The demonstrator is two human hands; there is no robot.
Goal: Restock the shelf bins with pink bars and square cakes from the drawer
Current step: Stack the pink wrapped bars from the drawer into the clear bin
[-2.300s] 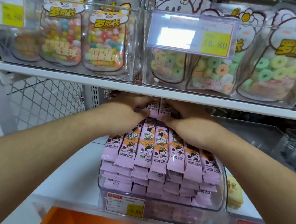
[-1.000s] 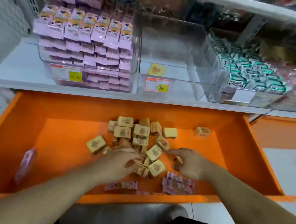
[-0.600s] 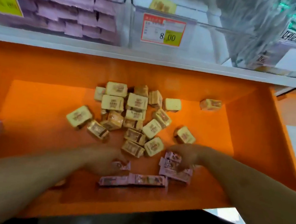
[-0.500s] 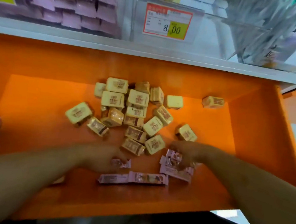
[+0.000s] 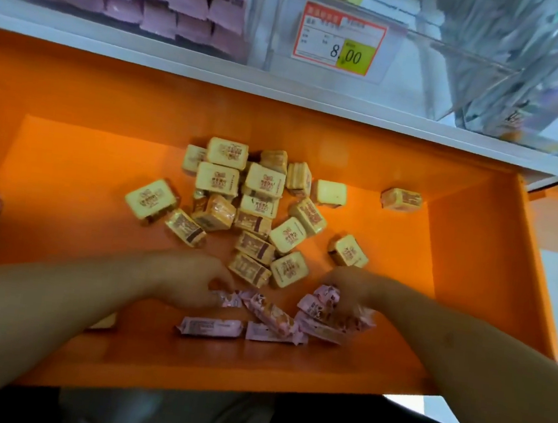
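Both hands (image 5: 190, 284) seemingly pinch pink bars (image 5: 273, 314); square cakes (image 5: 257, 205) (piled) beyond.

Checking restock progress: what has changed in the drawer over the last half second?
The left hand has dragged one pink bar rightward, toward the pile under the right hand. The two flat pink bars and the square cakes stayed put.
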